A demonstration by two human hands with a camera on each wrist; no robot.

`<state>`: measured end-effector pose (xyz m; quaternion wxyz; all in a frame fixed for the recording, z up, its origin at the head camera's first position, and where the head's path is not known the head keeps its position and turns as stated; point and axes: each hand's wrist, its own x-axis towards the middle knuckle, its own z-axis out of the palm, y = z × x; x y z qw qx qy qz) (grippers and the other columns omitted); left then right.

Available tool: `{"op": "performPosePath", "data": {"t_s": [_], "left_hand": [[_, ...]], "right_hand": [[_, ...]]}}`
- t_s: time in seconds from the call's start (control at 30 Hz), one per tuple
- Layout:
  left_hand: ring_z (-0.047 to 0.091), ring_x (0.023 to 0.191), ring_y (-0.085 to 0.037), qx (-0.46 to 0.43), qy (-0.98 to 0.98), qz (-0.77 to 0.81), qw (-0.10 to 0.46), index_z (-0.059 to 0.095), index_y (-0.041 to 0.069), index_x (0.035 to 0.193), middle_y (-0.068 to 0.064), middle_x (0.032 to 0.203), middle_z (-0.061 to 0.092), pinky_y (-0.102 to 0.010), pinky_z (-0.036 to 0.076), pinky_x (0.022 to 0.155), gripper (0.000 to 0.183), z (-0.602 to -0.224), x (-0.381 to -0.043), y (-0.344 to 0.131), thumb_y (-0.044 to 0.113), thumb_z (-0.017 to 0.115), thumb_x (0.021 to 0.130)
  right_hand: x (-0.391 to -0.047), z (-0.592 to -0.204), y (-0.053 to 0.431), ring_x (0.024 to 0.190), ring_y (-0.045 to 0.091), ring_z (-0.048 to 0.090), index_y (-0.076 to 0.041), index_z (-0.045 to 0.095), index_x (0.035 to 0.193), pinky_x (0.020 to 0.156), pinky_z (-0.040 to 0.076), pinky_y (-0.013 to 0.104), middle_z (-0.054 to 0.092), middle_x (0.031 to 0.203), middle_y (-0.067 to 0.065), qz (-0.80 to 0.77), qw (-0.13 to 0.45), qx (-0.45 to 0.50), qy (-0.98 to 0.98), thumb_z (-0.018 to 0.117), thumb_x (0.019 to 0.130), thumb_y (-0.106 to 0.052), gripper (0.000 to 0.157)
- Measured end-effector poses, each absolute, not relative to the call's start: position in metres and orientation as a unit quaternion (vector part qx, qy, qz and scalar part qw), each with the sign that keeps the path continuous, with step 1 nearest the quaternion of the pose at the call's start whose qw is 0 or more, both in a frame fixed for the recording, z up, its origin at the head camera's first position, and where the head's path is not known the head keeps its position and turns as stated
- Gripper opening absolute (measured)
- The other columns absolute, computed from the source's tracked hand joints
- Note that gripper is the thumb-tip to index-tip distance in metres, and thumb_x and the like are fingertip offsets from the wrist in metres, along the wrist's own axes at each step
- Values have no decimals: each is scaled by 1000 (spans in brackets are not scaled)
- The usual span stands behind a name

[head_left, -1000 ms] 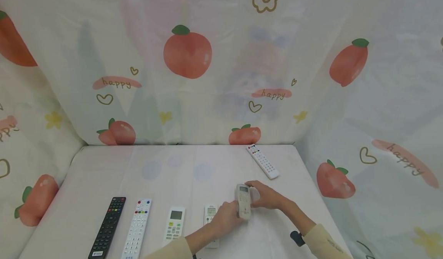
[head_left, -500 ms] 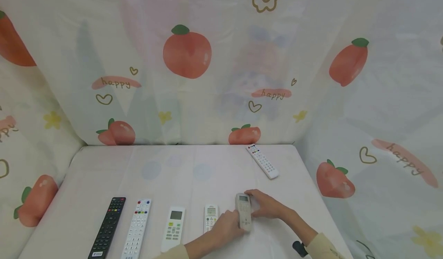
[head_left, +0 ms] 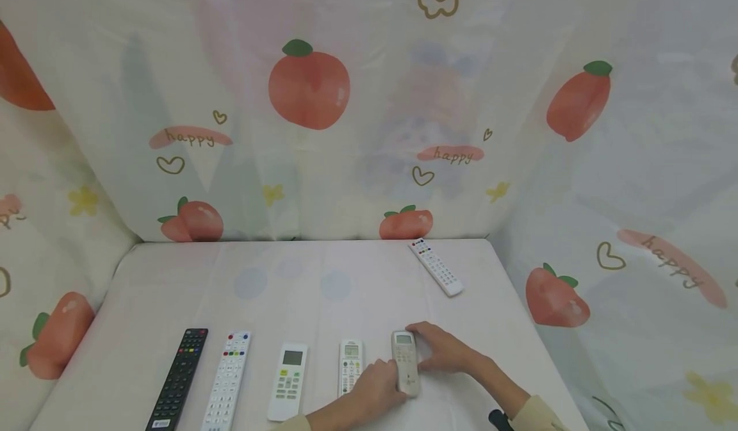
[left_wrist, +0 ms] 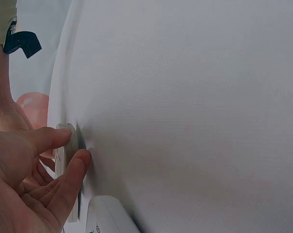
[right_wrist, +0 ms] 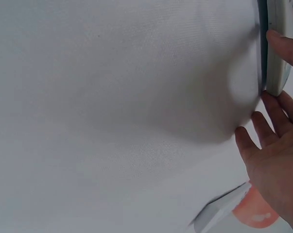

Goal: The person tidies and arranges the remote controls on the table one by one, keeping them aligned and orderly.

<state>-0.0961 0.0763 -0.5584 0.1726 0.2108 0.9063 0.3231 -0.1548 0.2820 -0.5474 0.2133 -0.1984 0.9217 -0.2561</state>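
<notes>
A pale beige air-conditioner remote control [head_left: 405,365] lies on or just above the table between both hands. My left hand [head_left: 375,389] pinches its near left edge with thumb and fingers; the left wrist view shows the thumb on the remote's edge. My right hand [head_left: 444,350] holds its far end and right side, a finger on the top end and the thumb along the edge. A thin dark gap shows under the remote in the right wrist view, so full contact with the cloth is hard to tell. Left of it, partly hidden by my left hand, is a white remote with a small screen [head_left: 351,357].
A black remote [head_left: 179,376], a long white remote [head_left: 229,376] and a white remote with a larger screen [head_left: 289,380] form a row to the left. Another white remote [head_left: 436,268] lies slanted at the back right. Printed cloth walls [head_left: 323,181] enclose the table [head_left: 259,303].
Both hands have brought the beige remote down and toward the person, to line up with the row. The other remotes stay where they were.
</notes>
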Motion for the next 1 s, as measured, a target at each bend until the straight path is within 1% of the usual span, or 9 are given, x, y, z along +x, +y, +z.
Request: {"op": "performPosePath", "data": {"t_s": [0.27,0.43,0.57,0.7,0.87,1.0], "left_hand": [[49,48,-6,218,916,284,182,63,0,91,3,57,52,-18,42,47,36,-561,-94,79,28,84,80],[49,47,-6,224,920,262,186,64,-1,92,3,56,53,-18,43,46,38,-558,-93,80,31,83,81],[50,48,-6,227,924,250,180,66,-2,94,2,56,54,-18,43,47,42,-556,-92,81,33,84,80],[50,48,-6,229,922,253,182,66,1,91,3,58,55,-18,44,48,40,-554,-90,79,34,84,79],[51,49,-6,237,911,269,202,67,3,89,3,60,58,-18,45,48,36,-549,-91,73,37,80,84],[50,44,-3,259,902,283,200,69,3,89,5,56,57,-16,42,43,34,-543,-97,69,36,75,89]], "right_hand": [[-148,-550,282,134,36,45,-5,48,143,109,35,53,51,142,12,-256,200,-213,922,85,74,-20,79],[-145,-549,282,135,35,44,-6,48,143,110,35,53,51,143,12,-252,192,-216,924,85,75,-19,79],[-142,-550,283,135,35,43,-7,49,142,110,34,53,50,144,11,-250,190,-215,925,85,74,-20,78],[-139,-551,284,136,35,42,-8,49,142,110,34,53,50,145,11,-256,188,-218,923,85,74,-19,78],[-136,-551,284,137,36,41,-8,48,142,110,33,53,49,146,11,-260,192,-219,920,85,74,-19,78],[-135,-550,284,138,36,40,-8,48,143,110,32,54,48,146,11,-261,193,-216,921,84,76,-18,77]]}}
